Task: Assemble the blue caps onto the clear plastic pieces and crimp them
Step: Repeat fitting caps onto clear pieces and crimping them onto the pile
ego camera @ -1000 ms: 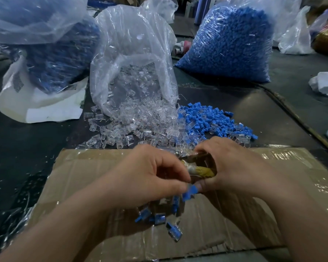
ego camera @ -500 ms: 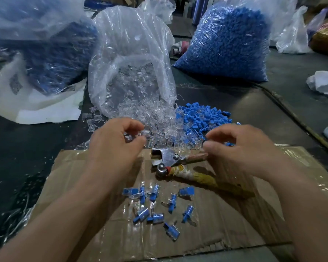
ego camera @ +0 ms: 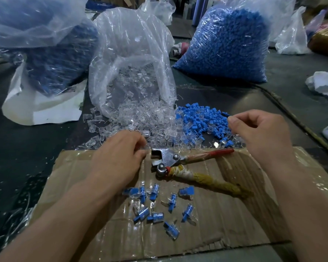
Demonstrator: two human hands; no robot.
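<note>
Your left hand (ego camera: 119, 159) is at the near edge of the heap of clear plastic pieces (ego camera: 140, 118), with its fingertips in among the loose ones. The fingers are curled and the thumb is drawn up to the forefinger. Whether a piece is pinched there cannot be told.

Your right hand (ego camera: 261, 133) is over the near right edge of the pile of blue caps (ego camera: 201, 120). Its fingers are curled too, and the tips meet the thumb just above the caps. Whether it holds anything cannot be told.

The crimping pliers (ego camera: 170, 159) lie flat on the cardboard sheet (ego camera: 235, 214) between your hands, with the bare metal head just beside your left fingertips. The handles are spread apart: one is red, the other wrapped in frayed yellowish binding.

Near the pliers, on the side towards you, roughly a dozen assembled pieces (ego camera: 153, 207) lie scattered, each a small clear body with a blue cap fitted.

The clear pieces are glossy, transparent and stubby. The caps are matte blue with ribbed stems. The cardboard is corrugated, creased and covered in shiny tape.

The clear pieces spill from an open, crinkled clear bag (ego camera: 133, 53). Behind the caps stands a full bag of blue caps (ego camera: 229, 40).
</note>
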